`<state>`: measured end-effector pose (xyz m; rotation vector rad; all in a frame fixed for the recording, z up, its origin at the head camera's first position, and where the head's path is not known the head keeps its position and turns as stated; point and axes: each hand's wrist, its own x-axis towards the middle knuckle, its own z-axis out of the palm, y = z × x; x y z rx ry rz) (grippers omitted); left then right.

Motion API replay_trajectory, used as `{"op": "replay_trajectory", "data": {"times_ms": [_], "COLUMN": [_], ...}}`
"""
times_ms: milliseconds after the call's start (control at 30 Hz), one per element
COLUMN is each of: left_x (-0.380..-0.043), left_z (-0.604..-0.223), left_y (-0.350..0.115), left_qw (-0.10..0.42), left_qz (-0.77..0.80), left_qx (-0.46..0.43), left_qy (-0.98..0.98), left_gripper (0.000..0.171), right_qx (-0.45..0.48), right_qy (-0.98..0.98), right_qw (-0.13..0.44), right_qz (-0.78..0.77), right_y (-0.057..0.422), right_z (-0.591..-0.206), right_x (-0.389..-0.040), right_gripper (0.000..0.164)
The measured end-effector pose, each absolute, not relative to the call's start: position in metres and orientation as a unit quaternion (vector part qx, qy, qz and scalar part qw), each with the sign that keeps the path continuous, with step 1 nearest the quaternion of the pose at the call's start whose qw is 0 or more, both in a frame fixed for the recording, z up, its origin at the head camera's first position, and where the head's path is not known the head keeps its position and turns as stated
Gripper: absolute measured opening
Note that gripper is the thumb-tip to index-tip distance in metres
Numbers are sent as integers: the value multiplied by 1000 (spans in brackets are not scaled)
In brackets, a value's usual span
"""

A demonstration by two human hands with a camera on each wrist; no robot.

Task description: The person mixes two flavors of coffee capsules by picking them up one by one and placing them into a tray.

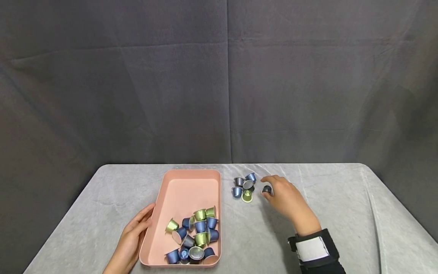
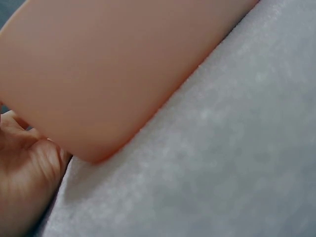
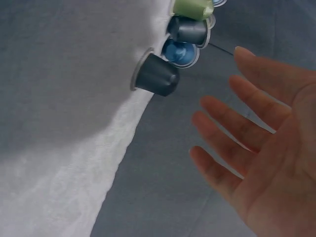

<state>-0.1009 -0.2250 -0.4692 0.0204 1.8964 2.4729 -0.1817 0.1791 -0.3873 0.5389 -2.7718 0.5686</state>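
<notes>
My left hand rests against the outer left wall of a pink tray, its fingertips at the rim. In the left wrist view the hand lies beside the tray's corner, with its fingertips hidden. My right hand reaches over a dark coffee capsule, thumb and index finger spread around it. In the right wrist view the fingers stand apart and the dark capsule sits clear of them. Left of that hand, several blue, dark and green capsules form a loose cluster.
Blue, green and dark capsules lie jumbled in the tray's near half. A pale grey cloth covers the table. Behind its far edge hangs a dark grey curtain. A black band with a white patch circles the right wrist.
</notes>
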Motion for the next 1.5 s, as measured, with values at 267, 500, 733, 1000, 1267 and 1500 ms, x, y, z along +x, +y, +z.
{"op": "replay_trajectory", "data": {"times_ms": [267, 500, 733, 1000, 1267, 1500], "left_x": [-100, -102, -102, -101, -102, -100], "left_z": [-467, -467, -466, -466, -472, -471], "left_y": [-225, -226, -227, -230, -230, -227], "left_qw": [19, 19, 17, 13, 10, 14], "left_qz": [791, 789, 787, 787, 790, 787], "left_qx": [-3, 6, 0, 6, 18, 8], "left_qy": [611, 614, 617, 617, 612, 617], "left_gripper": [60, 60, 61, 61, 52, 56], "right_qx": [156, 148, 154, 173, 187, 166], "right_qy": [-968, -970, -969, -965, -967, -973], "right_qw": [69, 51, 48, 28, 44, 28], "right_qz": [186, 184, 188, 195, 166, 155], "right_y": [182, 184, 185, 186, 186, 187], "right_z": [-393, -398, -400, -405, -408, -404], "right_x": [-184, -187, -194, -203, -213, -219], "right_gripper": [43, 47, 47, 46, 33, 29]}}
